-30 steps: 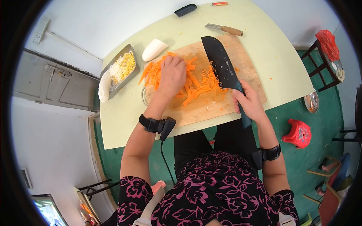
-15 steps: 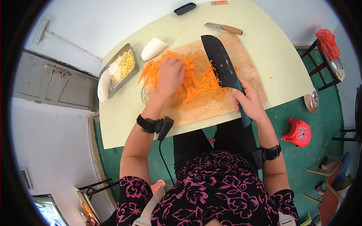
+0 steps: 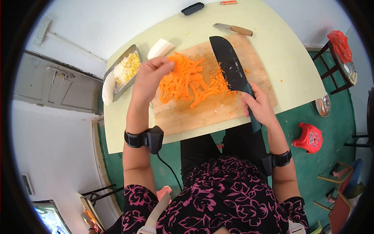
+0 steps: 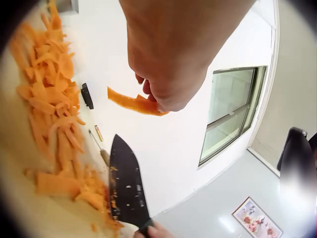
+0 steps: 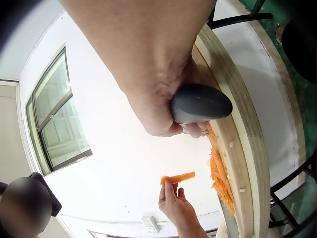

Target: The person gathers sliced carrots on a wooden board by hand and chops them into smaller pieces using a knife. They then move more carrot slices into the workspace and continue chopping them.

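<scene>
My left hand (image 3: 150,76) is raised over the left side of the cutting board (image 3: 179,121). Between thumb and fingers it pinches a carrot slice (image 4: 133,103), held up above the board in both wrist views. Below and to the right of that hand lies a heap of carrot strips (image 3: 179,84). Finely chopped carrot (image 3: 219,81) is gathered along the edge of a wide black knife (image 3: 230,64). With my right hand (image 3: 260,104) I grip the knife's dark handle, and the blade lies over the board pointing away from me.
Left of the board, a metal tray (image 3: 136,50) holds white and yellow chopped bits, with a pale peeled vegetable (image 3: 108,87) across its edge. Another white piece (image 3: 160,48) lies behind the board. At the back are a wooden-handled knife (image 3: 240,30) and a black case (image 3: 192,8).
My left hand was in the carrot heap; it has lifted and moved left with a carrot slice between its fingers. My right hand and the knife have stayed in place.
</scene>
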`<action>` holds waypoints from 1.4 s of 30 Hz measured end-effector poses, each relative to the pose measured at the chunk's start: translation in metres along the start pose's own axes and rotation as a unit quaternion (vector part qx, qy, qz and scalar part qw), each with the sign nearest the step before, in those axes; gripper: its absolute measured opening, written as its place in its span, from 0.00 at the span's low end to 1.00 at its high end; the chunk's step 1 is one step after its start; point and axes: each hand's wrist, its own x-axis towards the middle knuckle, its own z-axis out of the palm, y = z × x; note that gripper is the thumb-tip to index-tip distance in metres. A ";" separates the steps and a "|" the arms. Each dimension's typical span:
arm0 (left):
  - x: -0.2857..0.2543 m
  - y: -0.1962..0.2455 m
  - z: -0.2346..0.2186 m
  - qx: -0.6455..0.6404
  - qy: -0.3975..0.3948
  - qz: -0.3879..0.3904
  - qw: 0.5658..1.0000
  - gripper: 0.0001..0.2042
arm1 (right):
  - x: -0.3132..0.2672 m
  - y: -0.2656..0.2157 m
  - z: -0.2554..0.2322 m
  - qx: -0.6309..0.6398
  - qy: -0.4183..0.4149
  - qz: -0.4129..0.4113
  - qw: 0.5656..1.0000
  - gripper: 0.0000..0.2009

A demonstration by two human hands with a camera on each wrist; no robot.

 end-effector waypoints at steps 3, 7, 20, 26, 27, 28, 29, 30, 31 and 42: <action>-0.011 -0.002 0.006 0.116 -0.129 -0.094 0.980 0.06 | 0.000 0.001 0.000 0.001 0.002 0.002 1.000 0.17; -0.011 -0.026 0.034 0.162 -0.214 -0.162 0.950 0.07 | 0.001 0.001 0.002 -0.003 0.005 -0.002 1.000 0.16; 0.011 -0.039 0.063 0.288 -0.235 -0.062 0.926 0.07 | -0.001 -0.004 0.002 -0.011 0.004 0.002 1.000 0.15; 0.009 -0.046 0.069 0.285 -0.158 -0.069 0.943 0.05 | -0.001 -0.004 0.002 0.002 0.002 -0.001 1.000 0.15; 0.006 -0.045 0.070 0.290 -0.138 -0.061 0.945 0.05 | -0.001 -0.004 0.002 -0.003 0.002 0.000 1.000 0.15; 0.003 -0.044 0.071 0.296 -0.118 -0.052 0.946 0.05 | -0.001 -0.004 0.002 -0.009 0.001 0.002 1.000 0.15; -0.001 -0.046 0.071 0.312 -0.112 -0.015 0.943 0.05 | -0.001 -0.004 0.002 -0.015 0.001 0.003 1.000 0.16; -0.005 -0.049 0.071 0.328 -0.106 0.024 0.938 0.05 | -0.001 -0.004 0.002 -0.015 0.002 0.002 1.000 0.16; -0.009 -0.052 0.070 0.343 -0.100 0.063 0.932 0.05 | -0.001 -0.004 0.003 -0.014 0.003 0.002 1.000 0.16; -0.035 -0.068 0.084 0.381 0.002 0.240 0.893 0.07 | -0.005 -0.011 0.007 -0.044 0.012 0.013 0.999 0.16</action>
